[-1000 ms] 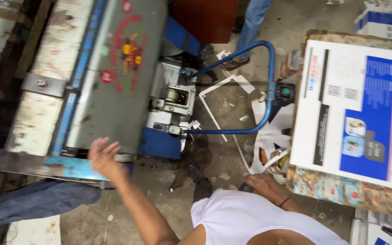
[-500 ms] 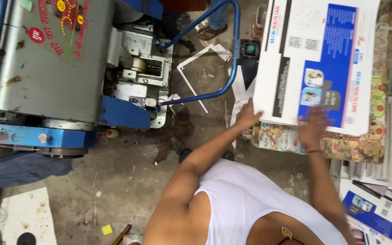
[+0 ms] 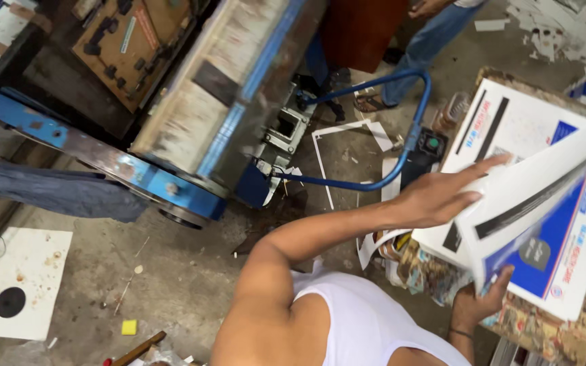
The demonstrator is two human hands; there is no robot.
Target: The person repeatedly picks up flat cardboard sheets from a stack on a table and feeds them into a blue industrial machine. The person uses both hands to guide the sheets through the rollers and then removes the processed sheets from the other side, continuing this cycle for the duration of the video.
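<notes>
A stack of white printed card sheets (image 3: 510,129) with blue panels lies on a cloth-covered stand (image 3: 435,271) at the right. The top sheet (image 3: 544,203) is lifted and curled up off the stack. My left hand (image 3: 442,193) reaches across with fingers spread and presses flat on the sheet's near edge. Lower down, my right hand (image 3: 479,301) grips the same sheet from beneath at its bottom corner. Part of the stack is hidden under the raised sheet.
A big blue and grey press machine (image 3: 225,102) fills the upper left, with a blue tube guard (image 3: 401,135) reaching toward the stack. Another person's jeans-clad leg (image 3: 435,34) stands at the top. Paper offcuts (image 3: 347,135) litter the concrete floor; a white board (image 3: 22,278) lies lower left.
My view swung left and down. Both hands, which lay on top of the stack, have taken hold of the top sheet and lifted it up.
</notes>
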